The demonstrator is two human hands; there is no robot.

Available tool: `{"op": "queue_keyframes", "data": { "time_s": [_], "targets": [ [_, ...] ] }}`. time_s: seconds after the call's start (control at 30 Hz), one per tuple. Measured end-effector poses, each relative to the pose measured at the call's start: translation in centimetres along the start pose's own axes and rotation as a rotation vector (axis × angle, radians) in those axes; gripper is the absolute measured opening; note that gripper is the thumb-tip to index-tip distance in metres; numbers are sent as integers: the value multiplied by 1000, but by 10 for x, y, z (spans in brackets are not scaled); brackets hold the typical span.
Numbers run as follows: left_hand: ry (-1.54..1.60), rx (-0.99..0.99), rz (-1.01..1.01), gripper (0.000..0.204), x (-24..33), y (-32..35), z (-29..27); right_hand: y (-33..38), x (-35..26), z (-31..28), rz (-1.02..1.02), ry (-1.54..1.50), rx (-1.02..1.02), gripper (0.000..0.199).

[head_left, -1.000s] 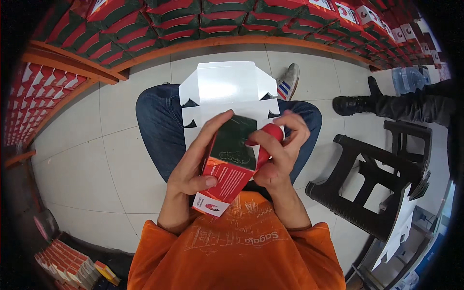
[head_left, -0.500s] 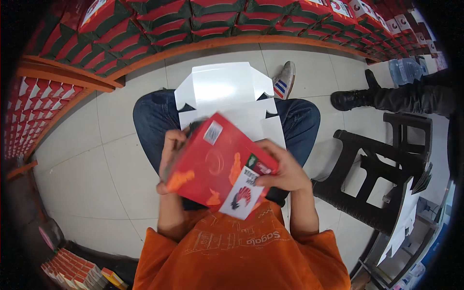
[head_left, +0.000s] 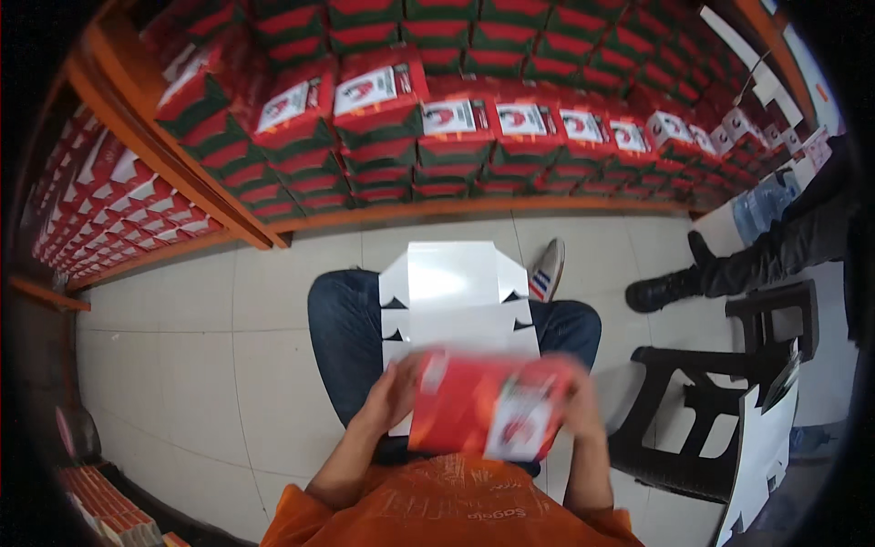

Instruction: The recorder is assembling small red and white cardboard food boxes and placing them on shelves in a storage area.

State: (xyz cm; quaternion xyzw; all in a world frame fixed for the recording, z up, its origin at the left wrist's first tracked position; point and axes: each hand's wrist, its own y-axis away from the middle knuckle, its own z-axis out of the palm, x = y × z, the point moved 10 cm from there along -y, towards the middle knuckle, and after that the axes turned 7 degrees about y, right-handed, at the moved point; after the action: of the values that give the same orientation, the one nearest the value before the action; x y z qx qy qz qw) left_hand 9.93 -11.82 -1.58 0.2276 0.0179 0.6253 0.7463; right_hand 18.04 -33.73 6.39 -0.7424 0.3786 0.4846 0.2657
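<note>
Indoor light, moderately bright and fairly even; source out of view, seemingly overhead. Sheen on the white card sheet (head_left: 451,273), strongest on its far panel. Pale floor tiles (head_left: 283,374) evenly lit, shadows soft. Dimmer at far left, under the shelving, and at near left around the stacked small boxes (head_left: 109,506). Black stool (head_left: 674,465) at right reads dark, little detail. Heavy motion blur on the red box (head_left: 460,406) and right hand (head_left: 581,406); left hand (head_left: 392,401) softer than the floor. Far stacked boxes (head_left: 374,141) slightly smeared, labels soft. Fisheye: orange shelf beam (head_left: 474,208) bowed, corners black.
</note>
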Motion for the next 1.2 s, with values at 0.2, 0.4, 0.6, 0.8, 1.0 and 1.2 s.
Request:
{"op": "queue_keyframes", "data": {
  "time_s": [0.2, 0.4, 0.6, 0.8, 1.0, 1.2],
  "targets": [
    [-1856, 136, 633, 87, -69, -95, 79, -236, -72, -92, -2, -422, 582, 46],
    [-1400, 75, 409, 91, -86, -111, 29, -317, -109, -78, -55, 589, 802, 61],
    [-907, -9, -147, 18, -92, -98, -22, -163, -42, -57, -57, -21, 579, 30],
    [-473, 60, 47, 25, -21, -47, 57, 23, -35, 14, -189, -484, 241, 49],
    [-802, -74, 348, 27, -27, -34, 111, 28, -76, 5, -286, 386, 415, 40],
    [-1759, -275, 474, 45, -56, -16, 120, 29, -45, 4, 44, 334, 448, 25]
  ]
}}
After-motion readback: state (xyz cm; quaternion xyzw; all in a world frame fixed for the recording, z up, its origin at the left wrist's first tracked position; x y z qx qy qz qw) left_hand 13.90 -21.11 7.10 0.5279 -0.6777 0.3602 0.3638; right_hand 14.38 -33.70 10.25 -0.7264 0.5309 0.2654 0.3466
